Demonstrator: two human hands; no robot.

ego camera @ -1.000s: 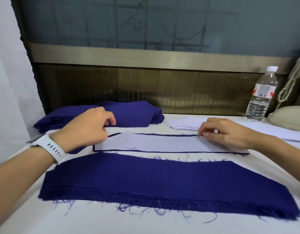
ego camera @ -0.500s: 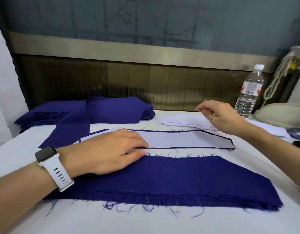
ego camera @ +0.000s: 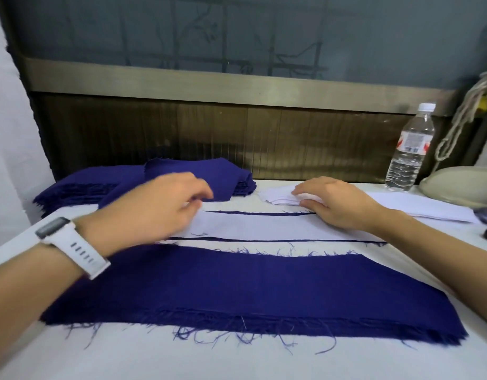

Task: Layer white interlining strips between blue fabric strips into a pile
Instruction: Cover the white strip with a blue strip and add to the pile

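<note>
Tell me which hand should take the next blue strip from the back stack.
Left. The left hand is just in front of the blue stack at the back left, while the right hand rests on the white interlining stack. The pile shows white on top, so blue seems next.

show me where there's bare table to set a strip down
Bare table along the near edge, in front of the wide blue strip. Only a thin gap between that strip and the pile. The back is crowded: blue fabric stack, white interlining stack, water bottle.
</note>
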